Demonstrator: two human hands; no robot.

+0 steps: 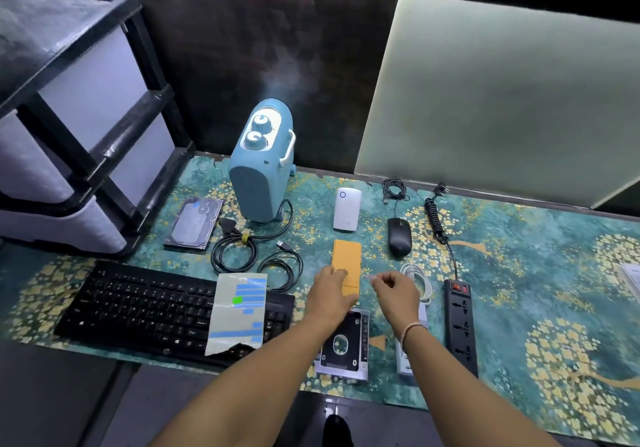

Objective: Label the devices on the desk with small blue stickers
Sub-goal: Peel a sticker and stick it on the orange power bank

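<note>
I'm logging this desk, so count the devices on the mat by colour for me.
Black: 3, keyboard, mouse, power strip
Blue: 1, heater
White: 1, plug-in unit
Yellow: 1, slim device
Silver: 1, hard drive
Total: 7

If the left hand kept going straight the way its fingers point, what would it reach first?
The left hand already rests on the orange device, pointing away from the person. Past that, the white adapter is probably next; depth is uncertain.

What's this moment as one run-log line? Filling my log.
left hand: on yellow device | right hand: pinching something small, unclear | sticker sheet: on keyboard
</note>
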